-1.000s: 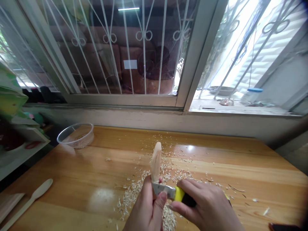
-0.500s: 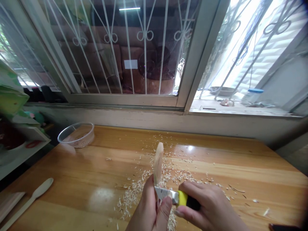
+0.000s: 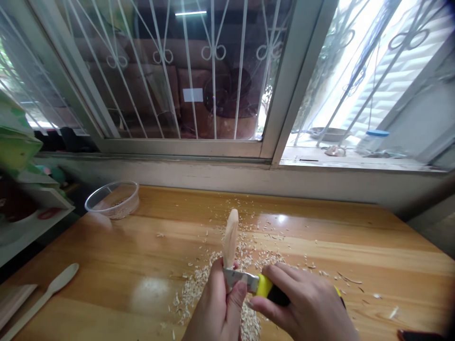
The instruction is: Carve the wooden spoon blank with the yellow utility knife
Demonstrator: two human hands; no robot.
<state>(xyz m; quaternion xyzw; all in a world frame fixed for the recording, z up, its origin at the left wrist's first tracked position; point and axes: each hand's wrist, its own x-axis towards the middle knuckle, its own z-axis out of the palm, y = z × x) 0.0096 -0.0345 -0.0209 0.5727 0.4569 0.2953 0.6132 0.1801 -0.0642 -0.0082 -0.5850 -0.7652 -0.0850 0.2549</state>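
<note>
My left hand (image 3: 216, 310) is closed round the lower end of a pale carved wooden piece (image 3: 230, 238) that sticks up and away from me. Its thumb presses on the back of a knife blade (image 3: 241, 279) laid across the wood. My right hand (image 3: 309, 305) grips the knife's yellow and black handle (image 3: 268, 289), with the blade pointing left. Under and around both hands lies a heap of wood shavings (image 3: 209, 279) on the wooden table (image 3: 106, 255).
A clear plastic bowl (image 3: 112, 199) stands at the table's back left. A finished wooden spoon (image 3: 46, 291) lies near the left front edge beside a flat wooden piece (image 3: 12, 303). Shelves with coloured things stand to the left. A barred window runs behind the table.
Half a second ago both hands and the wood sat slightly lower and to the right; they have shifted back up and left. The blade still lies across the wood near my left thumb.
</note>
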